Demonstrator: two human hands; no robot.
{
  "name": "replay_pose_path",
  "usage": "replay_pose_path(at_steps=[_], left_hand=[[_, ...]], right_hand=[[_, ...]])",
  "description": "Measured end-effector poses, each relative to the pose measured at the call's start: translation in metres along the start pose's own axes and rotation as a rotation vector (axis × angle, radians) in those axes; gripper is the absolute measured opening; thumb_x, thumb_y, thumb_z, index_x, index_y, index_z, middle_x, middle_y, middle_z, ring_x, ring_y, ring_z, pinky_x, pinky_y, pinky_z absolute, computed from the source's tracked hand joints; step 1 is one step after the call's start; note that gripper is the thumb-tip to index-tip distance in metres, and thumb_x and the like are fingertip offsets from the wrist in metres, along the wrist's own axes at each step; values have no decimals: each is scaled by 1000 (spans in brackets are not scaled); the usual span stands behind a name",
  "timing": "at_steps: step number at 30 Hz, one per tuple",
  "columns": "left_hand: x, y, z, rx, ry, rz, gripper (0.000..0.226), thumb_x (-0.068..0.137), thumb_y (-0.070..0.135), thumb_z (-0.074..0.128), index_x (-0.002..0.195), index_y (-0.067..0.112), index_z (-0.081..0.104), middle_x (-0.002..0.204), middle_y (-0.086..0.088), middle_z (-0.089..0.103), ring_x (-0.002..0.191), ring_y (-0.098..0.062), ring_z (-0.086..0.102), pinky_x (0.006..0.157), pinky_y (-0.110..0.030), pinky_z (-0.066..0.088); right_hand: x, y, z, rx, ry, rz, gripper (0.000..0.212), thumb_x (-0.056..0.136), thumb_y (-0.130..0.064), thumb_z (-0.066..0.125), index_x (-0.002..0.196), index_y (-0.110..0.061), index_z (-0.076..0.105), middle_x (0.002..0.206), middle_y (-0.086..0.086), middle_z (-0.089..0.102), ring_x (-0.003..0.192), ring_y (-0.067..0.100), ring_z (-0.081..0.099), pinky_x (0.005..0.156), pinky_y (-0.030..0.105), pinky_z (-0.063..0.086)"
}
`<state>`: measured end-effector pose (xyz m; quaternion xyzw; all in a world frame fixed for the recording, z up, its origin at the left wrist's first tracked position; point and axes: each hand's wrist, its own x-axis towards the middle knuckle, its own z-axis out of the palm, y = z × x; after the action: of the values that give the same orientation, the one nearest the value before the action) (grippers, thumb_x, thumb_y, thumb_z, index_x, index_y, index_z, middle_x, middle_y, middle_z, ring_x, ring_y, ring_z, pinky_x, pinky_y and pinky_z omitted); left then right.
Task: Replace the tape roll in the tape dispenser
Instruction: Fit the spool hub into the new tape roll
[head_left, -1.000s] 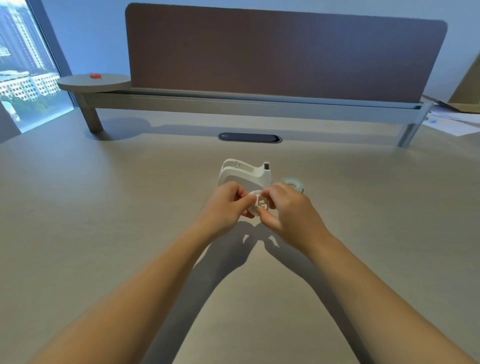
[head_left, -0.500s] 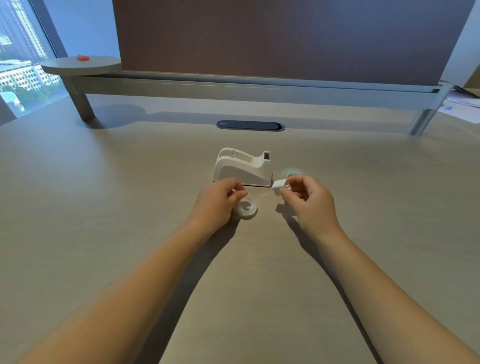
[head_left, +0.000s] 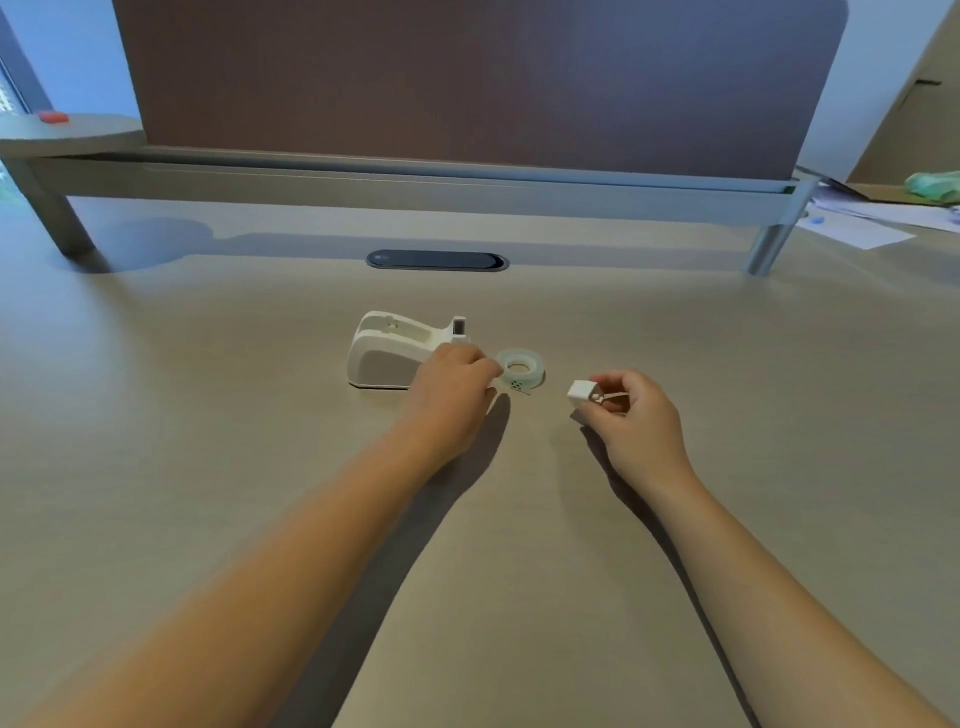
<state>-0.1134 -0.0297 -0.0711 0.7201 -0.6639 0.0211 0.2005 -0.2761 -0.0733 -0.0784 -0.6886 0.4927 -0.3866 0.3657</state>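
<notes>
The white tape dispenser stands on the desk with its roll cradle empty. Just right of it a clear, greenish tape roll lies flat on the desk. My left hand reaches across the dispenser's front corner, and its fingertips pinch the roll's left rim. My right hand is further right, apart from the roll, holding a small white spindle between thumb and fingers just above the desk. No other roll or ring is visible; my left hand hides the desk under it.
A dark cable slot sits in the desk behind the dispenser. A brown divider panel on a grey rail closes the far side. Papers and a green item lie at the far right. A round shelf with a red object sits at the far left.
My left hand left the white ring it held near the dispenser and moved right onto the tape roll. My right hand carried the white spindle further right. The view has moved closer.
</notes>
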Motion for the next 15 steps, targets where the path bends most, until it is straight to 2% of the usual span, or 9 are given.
replay_pose_path(at_steps=[2, 4, 7, 9, 12, 15], left_hand=[[13, 7, 11, 107, -17, 29, 34, 87, 11, 41, 119, 7, 50, 127, -15, 50, 117, -31, 40, 98, -36, 31], [21, 14, 20, 194, -42, 46, 35, 86, 7, 39, 120, 5, 48, 127, -17, 48, 116, -32, 39, 97, -37, 31], [31, 21, 26, 308, -82, 65, 32, 87, 6, 36, 115, 1, 49, 122, -19, 49, 112, -33, 40, 94, -39, 34], [35, 21, 28, 318, -90, 63, 30, 88, 6, 35, 112, 0, 51, 120, -19, 51, 110, -33, 42, 94, -38, 34], [36, 19, 28, 182, -63, 54, 29, 87, 10, 39, 110, 1, 54, 122, -18, 52, 110, -32, 41, 94, -35, 30], [27, 21, 21, -175, -2, -12, 26, 85, 17, 48, 104, 3, 59, 125, -14, 52, 114, -27, 44, 95, -28, 30]], right_hand=[[1, 5, -2, 26, 6, 26, 13, 76, -15, 64, 80, -25, 57, 97, 12, 63, 79, 22, 59, 75, 41, 51], [0, 8, -3, 51, 9, 42, 18, 74, -18, 66, 72, -33, 55, 86, 5, 65, 78, 21, 60, 80, 47, 52], [2, 10, -1, 64, -6, 58, 18, 72, -22, 67, 70, -35, 55, 76, -6, 64, 78, 19, 62, 82, 51, 53], [4, 12, -1, 88, -6, 72, 16, 70, -23, 67, 69, -35, 56, 72, -6, 63, 77, 20, 62, 82, 53, 53], [3, 13, 0, 102, -4, 80, 14, 69, -24, 66, 70, -34, 57, 69, -5, 62, 71, 17, 60, 81, 53, 53], [0, 9, 0, 80, 16, 50, 19, 71, -22, 63, 69, -38, 54, 85, 1, 64, 75, 19, 60, 78, 51, 54]])
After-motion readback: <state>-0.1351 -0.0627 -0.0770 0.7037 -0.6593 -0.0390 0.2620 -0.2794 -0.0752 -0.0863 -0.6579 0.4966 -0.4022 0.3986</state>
